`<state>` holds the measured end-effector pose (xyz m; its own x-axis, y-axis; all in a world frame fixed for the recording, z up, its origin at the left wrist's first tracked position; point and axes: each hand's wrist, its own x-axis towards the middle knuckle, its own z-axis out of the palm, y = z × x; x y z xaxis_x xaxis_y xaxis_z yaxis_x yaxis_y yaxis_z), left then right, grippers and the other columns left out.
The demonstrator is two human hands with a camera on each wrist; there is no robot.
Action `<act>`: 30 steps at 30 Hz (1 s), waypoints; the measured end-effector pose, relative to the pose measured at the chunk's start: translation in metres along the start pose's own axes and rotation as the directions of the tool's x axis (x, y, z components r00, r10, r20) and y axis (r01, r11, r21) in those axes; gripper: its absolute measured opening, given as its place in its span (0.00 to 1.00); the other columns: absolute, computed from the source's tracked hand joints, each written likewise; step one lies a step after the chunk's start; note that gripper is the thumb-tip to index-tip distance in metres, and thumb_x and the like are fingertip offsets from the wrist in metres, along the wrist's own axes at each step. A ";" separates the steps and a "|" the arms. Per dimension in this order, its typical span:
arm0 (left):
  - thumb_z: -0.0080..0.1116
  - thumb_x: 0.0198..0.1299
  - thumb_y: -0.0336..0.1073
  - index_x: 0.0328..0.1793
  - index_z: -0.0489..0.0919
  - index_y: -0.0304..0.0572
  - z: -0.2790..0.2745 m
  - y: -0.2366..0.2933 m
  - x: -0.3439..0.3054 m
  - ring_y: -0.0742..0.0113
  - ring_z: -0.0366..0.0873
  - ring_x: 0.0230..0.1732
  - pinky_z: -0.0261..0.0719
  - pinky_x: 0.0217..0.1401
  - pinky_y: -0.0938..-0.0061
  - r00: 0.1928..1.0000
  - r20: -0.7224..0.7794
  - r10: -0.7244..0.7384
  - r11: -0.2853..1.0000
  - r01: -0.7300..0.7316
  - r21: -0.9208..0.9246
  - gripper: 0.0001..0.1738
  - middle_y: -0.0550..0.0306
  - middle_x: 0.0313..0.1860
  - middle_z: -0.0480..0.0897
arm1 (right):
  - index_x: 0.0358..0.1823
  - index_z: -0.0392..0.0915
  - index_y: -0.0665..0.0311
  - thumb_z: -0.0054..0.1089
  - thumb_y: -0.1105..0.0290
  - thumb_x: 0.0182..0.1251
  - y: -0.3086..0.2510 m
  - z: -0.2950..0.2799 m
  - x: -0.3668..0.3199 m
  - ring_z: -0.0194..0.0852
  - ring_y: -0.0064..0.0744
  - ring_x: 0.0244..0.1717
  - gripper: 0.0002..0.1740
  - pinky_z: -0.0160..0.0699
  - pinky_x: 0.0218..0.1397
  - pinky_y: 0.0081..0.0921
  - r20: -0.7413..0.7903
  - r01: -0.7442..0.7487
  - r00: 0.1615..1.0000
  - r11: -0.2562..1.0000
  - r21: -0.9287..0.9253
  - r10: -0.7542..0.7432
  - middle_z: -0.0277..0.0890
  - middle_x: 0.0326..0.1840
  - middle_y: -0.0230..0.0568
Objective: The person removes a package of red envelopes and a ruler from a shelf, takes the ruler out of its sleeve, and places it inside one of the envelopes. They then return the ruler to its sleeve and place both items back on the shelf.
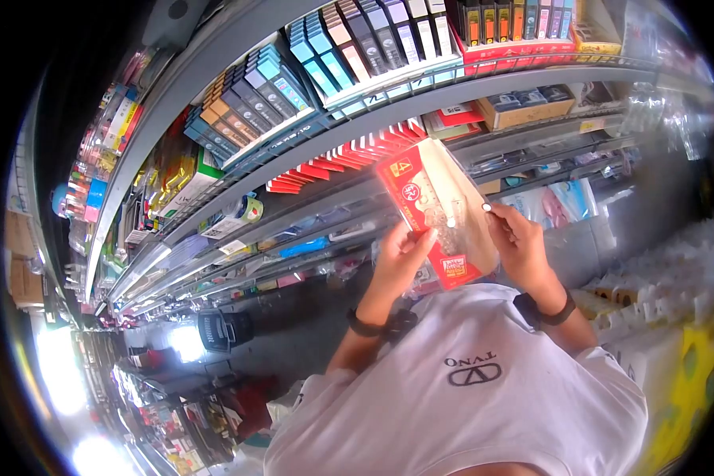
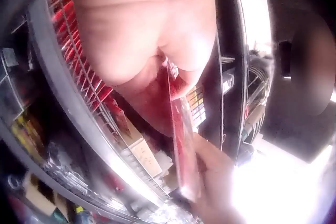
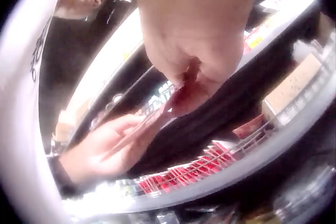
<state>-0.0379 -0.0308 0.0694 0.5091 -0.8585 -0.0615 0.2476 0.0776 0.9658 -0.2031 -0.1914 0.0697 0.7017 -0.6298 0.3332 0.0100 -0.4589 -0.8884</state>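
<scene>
A flat red-and-tan packet [image 1: 436, 210] with a glossy clear front is held up before the chest in the head view. My left hand [image 1: 401, 262] grips its left edge, the thumb lying across the red face. At the opposite edge, my right hand [image 1: 520, 246] pinches the tan side with curled fingers. The left wrist view shows the packet [image 2: 184, 150] nearly edge-on, running down from the left hand [image 2: 147, 35] toward the other hand. From the right wrist, the packet [image 3: 144, 132] slants between the right hand [image 3: 194, 50] and the left hand. Fingers hide parts of its edges.
A wire-fronted shelf rack [image 1: 420, 99] curves around ahead, bearing rows of small boxes [image 1: 365, 40]. Behind the packet stands a row of red packets [image 1: 349, 155]. Lower tiers carry bagged goods, and a black basket [image 1: 224, 329] is at the lower left.
</scene>
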 end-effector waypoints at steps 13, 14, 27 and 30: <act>0.59 0.72 0.32 0.73 0.70 0.36 -0.019 0.006 0.004 0.75 0.78 0.57 0.77 0.60 0.77 0.999 0.040 0.016 0.999 -0.018 0.031 0.25 0.58 0.59 0.80 | 0.64 0.72 0.72 0.58 0.77 0.75 -0.008 -0.011 0.007 0.82 0.25 0.50 0.19 0.88 0.47 0.26 0.476 -0.489 0.848 0.687 0.538 0.231 0.80 0.49 0.35; 0.60 0.71 0.31 0.73 0.70 0.37 -0.015 0.004 0.006 0.75 0.78 0.56 0.78 0.59 0.76 0.999 -0.009 0.048 0.996 -0.047 0.073 0.26 0.57 0.59 0.80 | 0.65 0.72 0.73 0.57 0.77 0.75 -0.009 -0.010 0.006 0.81 0.25 0.51 0.19 0.88 0.48 0.26 0.474 -0.506 0.844 0.664 0.551 0.250 0.80 0.49 0.35; 0.70 0.61 0.28 0.82 0.56 0.36 0.000 -0.014 0.008 0.55 0.61 0.80 0.73 0.73 0.61 0.991 0.131 -0.001 0.957 -0.037 0.288 0.46 0.46 0.80 0.61 | 0.63 0.75 0.73 0.57 0.77 0.76 0.000 0.003 -0.006 0.78 0.18 0.46 0.17 0.81 0.45 0.17 0.457 -0.383 0.878 0.785 0.486 0.146 0.79 0.48 0.34; 0.70 0.61 0.31 0.83 0.55 0.36 -0.007 -0.019 0.011 0.53 0.65 0.77 0.76 0.70 0.63 0.993 0.109 -0.037 0.989 0.021 0.149 0.47 0.48 0.80 0.62 | 0.62 0.75 0.74 0.57 0.76 0.76 -0.008 -0.001 -0.004 0.76 0.16 0.44 0.17 0.77 0.43 0.16 0.441 -0.430 0.869 0.784 0.448 0.224 0.78 0.44 0.31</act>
<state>-0.0313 -0.0385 0.0488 0.4067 -0.9109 -0.0698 0.1321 -0.0169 0.9911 -0.2069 -0.1859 0.0764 0.9262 -0.3739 -0.0491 0.0255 0.1919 -0.9811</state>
